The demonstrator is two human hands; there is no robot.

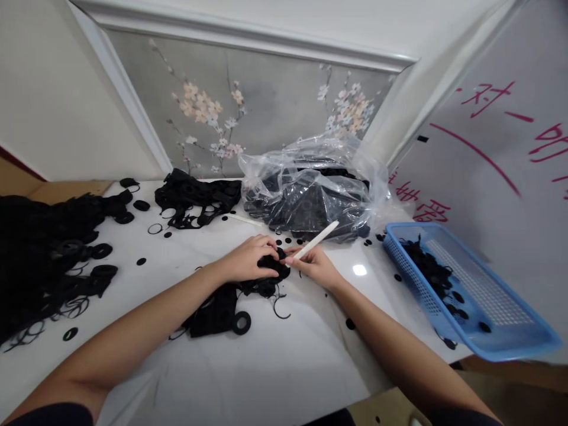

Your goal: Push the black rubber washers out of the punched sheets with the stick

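My left hand (251, 257) is closed around part of a black rubber sheet (215, 310) with cut-out rings, its fingers curled over the upper end. In my right hand (317, 267) is a slim white stick (317, 239), gripped like a pen. Its upper end points up and to the right, while the lower end meets the black rubber at my left fingertips. My fingers hide the exact contact. A loose black ring (241, 323) lies at the sheet's lower right corner, and a thin black strip (280, 307) curls out beside it.
Black rubber pieces (39, 254) are heaped at the left, with another pile (195, 198) at the back. A clear plastic bag (310, 195) of black parts stands against the wall. At right, a blue basket (501, 296) holds black scraps. Small black discs (141, 261) dot the white table (248, 378).
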